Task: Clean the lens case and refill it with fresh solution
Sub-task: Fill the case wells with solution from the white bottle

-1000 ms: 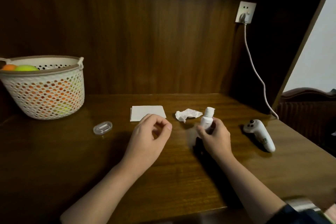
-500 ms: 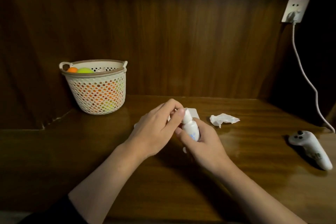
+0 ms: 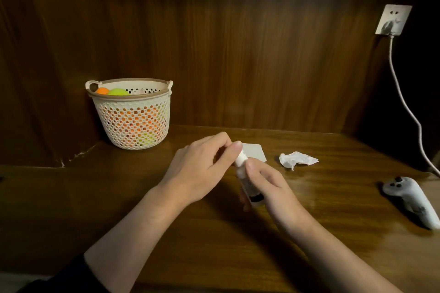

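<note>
A small white solution bottle (image 3: pixel 241 169) stands tilted above the middle of the wooden table (image 3: pixel 119 209). My right hand (image 3: pixel 269 188) wraps around its body. My left hand (image 3: pixel 202 164) pinches the white cap at its top with thumb and forefinger. A folded white tissue (image 3: pixel 256 151) lies flat just behind the hands, and a crumpled tissue (image 3: pixel 297 159) lies to its right. The lens case is hidden behind my left hand or out of sight.
A white mesh basket (image 3: pixel 132 114) with orange and green balls stands at the back left. A white controller (image 3: pixel 414 200) lies at the right edge. A cable (image 3: pixel 402 100) hangs from a wall socket (image 3: pixel 392 19) down the right side.
My right hand lifted the bottle from the table and brought it toward the middle. My left hand came over and took hold of the cap. The view swung left.
</note>
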`<state>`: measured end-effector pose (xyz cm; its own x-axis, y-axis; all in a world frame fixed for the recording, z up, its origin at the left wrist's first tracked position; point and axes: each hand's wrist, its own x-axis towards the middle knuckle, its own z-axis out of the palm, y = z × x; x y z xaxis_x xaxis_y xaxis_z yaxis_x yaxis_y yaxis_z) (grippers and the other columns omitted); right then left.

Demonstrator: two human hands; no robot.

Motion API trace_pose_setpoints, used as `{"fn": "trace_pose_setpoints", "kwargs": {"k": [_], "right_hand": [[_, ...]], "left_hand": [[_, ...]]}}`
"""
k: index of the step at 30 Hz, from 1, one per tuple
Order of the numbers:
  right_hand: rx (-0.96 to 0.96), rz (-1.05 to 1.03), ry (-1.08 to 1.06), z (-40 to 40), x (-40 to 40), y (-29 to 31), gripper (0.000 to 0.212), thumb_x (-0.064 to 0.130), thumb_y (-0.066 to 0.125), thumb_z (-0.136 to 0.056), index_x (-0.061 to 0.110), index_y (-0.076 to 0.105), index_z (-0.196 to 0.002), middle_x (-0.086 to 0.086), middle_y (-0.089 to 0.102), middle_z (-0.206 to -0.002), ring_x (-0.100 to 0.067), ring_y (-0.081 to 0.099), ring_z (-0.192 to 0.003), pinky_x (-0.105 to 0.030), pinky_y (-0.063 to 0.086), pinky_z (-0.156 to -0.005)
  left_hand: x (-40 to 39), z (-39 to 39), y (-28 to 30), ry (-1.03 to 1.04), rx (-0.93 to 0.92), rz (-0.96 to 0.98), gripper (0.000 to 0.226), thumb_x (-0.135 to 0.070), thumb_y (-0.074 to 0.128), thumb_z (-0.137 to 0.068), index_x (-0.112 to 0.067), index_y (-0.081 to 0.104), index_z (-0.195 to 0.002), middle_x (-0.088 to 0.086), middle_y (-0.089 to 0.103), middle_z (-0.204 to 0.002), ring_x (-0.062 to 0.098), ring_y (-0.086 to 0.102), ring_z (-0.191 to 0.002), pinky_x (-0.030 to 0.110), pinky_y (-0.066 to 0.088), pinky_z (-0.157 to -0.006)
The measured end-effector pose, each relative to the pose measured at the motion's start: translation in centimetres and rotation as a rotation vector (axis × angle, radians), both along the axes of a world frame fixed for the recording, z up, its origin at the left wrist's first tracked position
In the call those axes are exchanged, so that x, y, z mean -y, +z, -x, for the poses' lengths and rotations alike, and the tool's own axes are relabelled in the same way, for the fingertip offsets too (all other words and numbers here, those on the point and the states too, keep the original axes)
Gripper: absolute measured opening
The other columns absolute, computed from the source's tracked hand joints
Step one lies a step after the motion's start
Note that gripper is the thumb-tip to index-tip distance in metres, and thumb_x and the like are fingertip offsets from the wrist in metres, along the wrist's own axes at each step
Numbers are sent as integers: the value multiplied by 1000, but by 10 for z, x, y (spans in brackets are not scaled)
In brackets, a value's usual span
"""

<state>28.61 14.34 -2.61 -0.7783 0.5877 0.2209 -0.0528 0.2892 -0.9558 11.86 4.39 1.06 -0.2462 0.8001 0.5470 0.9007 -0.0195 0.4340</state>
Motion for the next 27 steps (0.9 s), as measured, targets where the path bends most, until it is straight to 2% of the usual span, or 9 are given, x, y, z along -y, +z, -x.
{"fn": "trace_pose_setpoints", "kwargs": {"k": [4, 6, 9, 12, 16, 19, 22, 25, 27], "right_hand": [[-24, 236, 79, -5, -6, 0, 71, 70, 37, -108, 5, 63, -103, 2, 66, -63, -15, 54, -48, -29, 40, -48], [6, 243, 103, -7, -9, 0, 77, 75, 37, -105, 6, 68, -93, -3, 63, -59, -16, 51, -44, -28, 37, -48], [-2, 291, 131, -8, -13, 0, 72, 76, 43, -103, 10, 72, -96, -10, 71, -72, -14, 55, -44, -23, 39, -43], [57, 281, 92, -10, -16, 0, 74, 75, 42, -104, 9, 74, -107, -13, 72, -80, -14, 56, -45, -20, 38, -40], [166, 297, -17, -12, -18, 0, 74, 68, 39, -105, 14, 79, -76, -12, 66, -68, -16, 50, -42, -21, 32, -40], [201, 323, -30, -16, -21, -1, 69, 51, 35, -110, 14, 77, -69, -12, 64, -65, -16, 46, -39, -21, 30, -40], [213, 335, -51, -21, -24, -2, 69, 39, 32, -111, 11, 74, -64, -17, 60, -64, -17, 40, -37, -21, 25, -40], [199, 376, -78, -23, -25, -2, 71, 34, 31, -111, 15, 74, -57, -11, 60, -54, -16, 39, -34, -21, 23, -42], [150, 409, -114, -23, -26, 0, 61, 31, 34, -110, 14, 75, -69, -10, 63, -55, -15, 42, -34, -21, 23, -42]], "left_hand": [[1, -6, 3, -29, -100, 67, 42, -72, 26, -101, -41, 54, -101, -23, 58, -85, -11, 57, -88, 18, 34, -59], [1, -13, 3, -39, -143, 75, 42, -71, 25, -102, -40, 53, -98, -22, 56, -81, -9, 57, -83, 17, 32, -57], [1, -19, 7, -63, -200, 68, 39, -63, 26, -107, -38, 48, -87, -21, 50, -71, -7, 58, -74, 14, 27, -54], [-1, -23, 12, -75, -273, 95, 44, -57, 29, -108, -35, 51, -77, -17, 49, -63, 4, 53, -58, 21, 29, -55], [-6, -33, 11, -87, -351, 88, 46, -52, 26, -110, -38, 48, -73, -17, 44, -59, 4, 48, -53, 19, 24, -55], [-10, -37, 10, -97, -371, 99, 46, -47, 26, -111, -34, 50, -74, -14, 41, -57, 5, 45, -52, 22, 22, -55], [-12, -37, 5, -141, -192, 121, 55, -41, 31, -115, -30, 47, -64, -9, 51, -50, 4, 56, -57, 18, 29, -54], [-13, -40, -2, -166, 60, 97, 57, -51, 30, -109, -29, 54, -62, -32, 64, -60, -7, 65, -72, 4, 37, -61], [-22, -39, -7, -194, 275, 114, 59, -60, 30, -102, -26, 63, -67, -16, 68, -65, 0, 71, -73, 9, 43, -67]]}}
